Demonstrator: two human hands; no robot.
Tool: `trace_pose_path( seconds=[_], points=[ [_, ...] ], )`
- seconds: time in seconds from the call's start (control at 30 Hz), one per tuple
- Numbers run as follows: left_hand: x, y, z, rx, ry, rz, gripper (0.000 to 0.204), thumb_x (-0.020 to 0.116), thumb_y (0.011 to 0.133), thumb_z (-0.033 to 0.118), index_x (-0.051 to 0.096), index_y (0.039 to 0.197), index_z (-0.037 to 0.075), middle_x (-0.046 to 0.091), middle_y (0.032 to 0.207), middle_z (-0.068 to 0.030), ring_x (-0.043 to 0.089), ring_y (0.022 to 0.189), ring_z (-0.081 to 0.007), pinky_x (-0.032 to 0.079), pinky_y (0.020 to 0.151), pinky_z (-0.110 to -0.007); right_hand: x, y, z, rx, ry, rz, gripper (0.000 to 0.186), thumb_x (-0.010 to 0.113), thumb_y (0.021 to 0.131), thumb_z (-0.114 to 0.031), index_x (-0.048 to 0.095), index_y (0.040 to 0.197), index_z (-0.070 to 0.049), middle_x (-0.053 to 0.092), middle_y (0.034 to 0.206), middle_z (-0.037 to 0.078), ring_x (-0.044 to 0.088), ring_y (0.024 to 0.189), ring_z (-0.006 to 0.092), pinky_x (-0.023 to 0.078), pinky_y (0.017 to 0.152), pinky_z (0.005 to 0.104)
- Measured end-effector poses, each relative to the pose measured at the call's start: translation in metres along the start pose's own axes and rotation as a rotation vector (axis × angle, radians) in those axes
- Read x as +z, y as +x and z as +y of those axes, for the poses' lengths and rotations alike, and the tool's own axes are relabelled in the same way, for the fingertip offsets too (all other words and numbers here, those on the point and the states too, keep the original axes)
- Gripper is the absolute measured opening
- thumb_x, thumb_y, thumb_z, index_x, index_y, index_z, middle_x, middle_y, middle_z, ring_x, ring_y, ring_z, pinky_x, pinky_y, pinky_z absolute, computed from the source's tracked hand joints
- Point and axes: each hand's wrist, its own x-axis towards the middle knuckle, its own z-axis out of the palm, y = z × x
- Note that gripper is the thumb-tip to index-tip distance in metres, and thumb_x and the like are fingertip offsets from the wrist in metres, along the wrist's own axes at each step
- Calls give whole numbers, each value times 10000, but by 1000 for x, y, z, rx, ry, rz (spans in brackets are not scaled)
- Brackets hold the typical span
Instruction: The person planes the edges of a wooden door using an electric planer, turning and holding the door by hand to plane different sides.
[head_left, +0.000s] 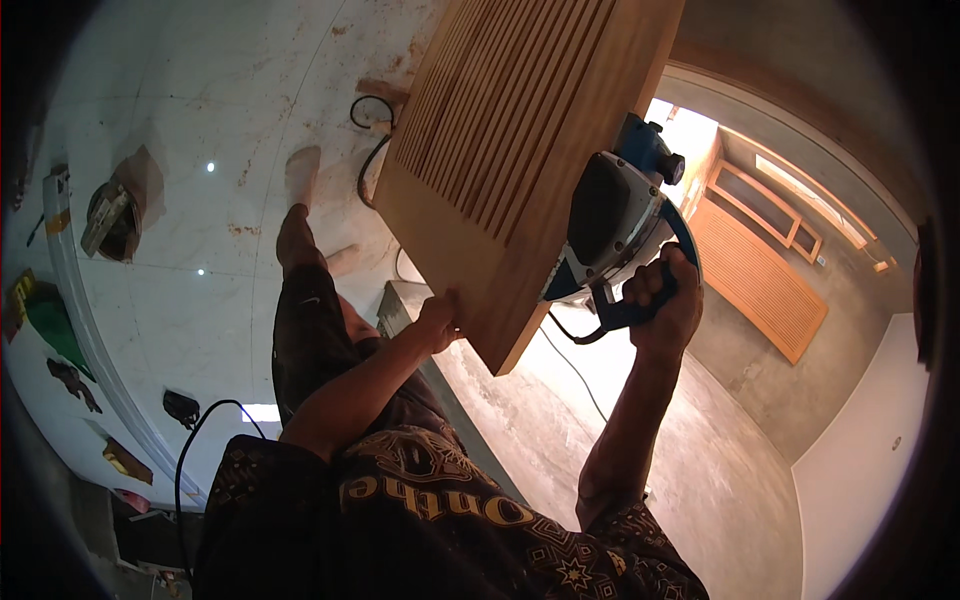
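Observation:
A slatted wooden door panel (445, 210) stands tilted in front of me, its grooved face toward the upper left. My left hand (438, 318) grips its lower corner edge. My right hand (660, 298) is closed around the handle of a blue and grey electric planer (610, 210), which rests against the panel's right-hand edge. A black cord (585, 335) trails from the planer. The planer's underside against the wood is hidden.
My bare foot is on a dusty white tiled floor (180, 330). At left lie a long pale strip (80, 300), a round object with wood pieces (112, 222), a green item (55, 325) and cords. At right another wooden panel (755, 275) stands by a concrete wall.

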Motion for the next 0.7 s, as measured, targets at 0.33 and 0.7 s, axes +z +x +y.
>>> trace_pose_path(
  seconds=[0.33, 0.7],
  points=[
    [46, -38, 34, -75, -50, 92, 516, 446, 1036, 480, 477, 1363, 83, 586, 1311, -111, 600, 1165, -282, 535, 939, -513, 53, 129, -100, -5, 35, -104, 153, 565, 950, -240, 574, 926, -89, 418, 584, 1, 440, 479, 140, 383, 464, 296],
    [68, -38, 26, -84, -100, 148, 444, 533, 1020, 393, 475, 1374, 133, 554, 1305, -97, 568, 1154, -270, 482, 989, -467, 95, 247, -203, -228, 51, -267, 130, 563, 988, -222, 600, 974, -98, 399, 608, -20, 395, 519, 112, 361, 490, 257]
  ],
)
